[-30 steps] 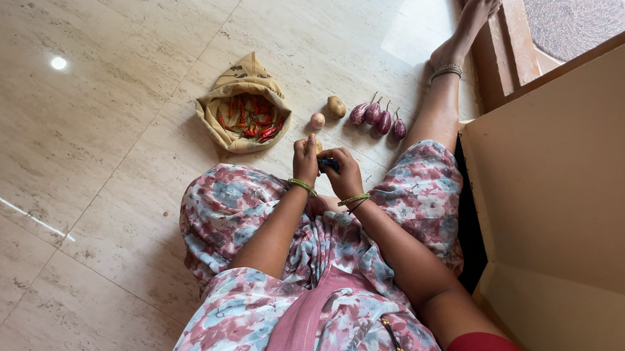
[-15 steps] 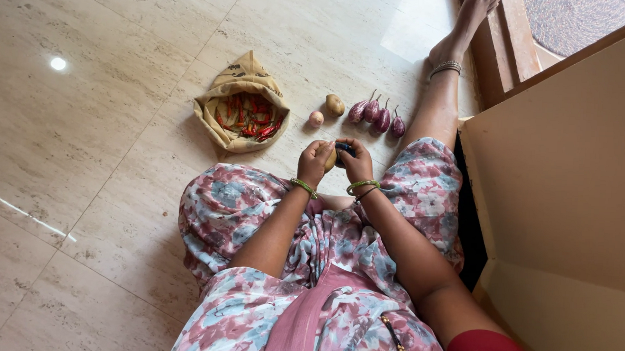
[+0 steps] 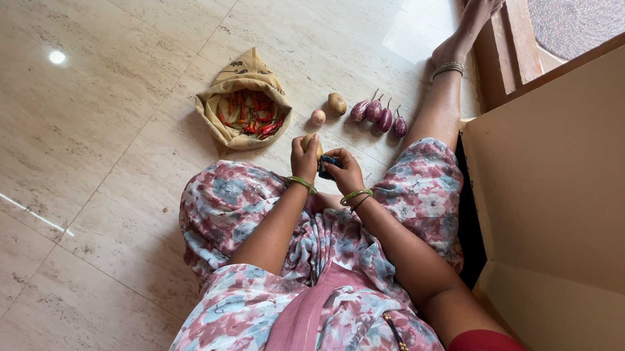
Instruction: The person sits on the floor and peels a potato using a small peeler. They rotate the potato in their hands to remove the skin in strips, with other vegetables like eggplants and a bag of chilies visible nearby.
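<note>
My left hand (image 3: 304,159) grips a tan potato (image 3: 309,141), mostly hidden behind the fingers. My right hand (image 3: 343,172) is closed on a small dark blue tool (image 3: 327,161) pressed against the potato's side. Both hands are held above my knees, over the floral cloth (image 3: 235,207) of my lap. Green bangles circle both wrists.
On the marble floor (image 3: 107,120) beyond my hands lie a beige bag of red chillies (image 3: 245,111), a small pinkish onion (image 3: 318,117), another potato (image 3: 337,104) and several purple brinjals (image 3: 380,115). My right leg (image 3: 443,97) stretches beside a cream cabinet (image 3: 562,170).
My hands rose and turned the potato half a second ago, then dropped back; the right hand with the blue tool has slid down along the potato's side.
</note>
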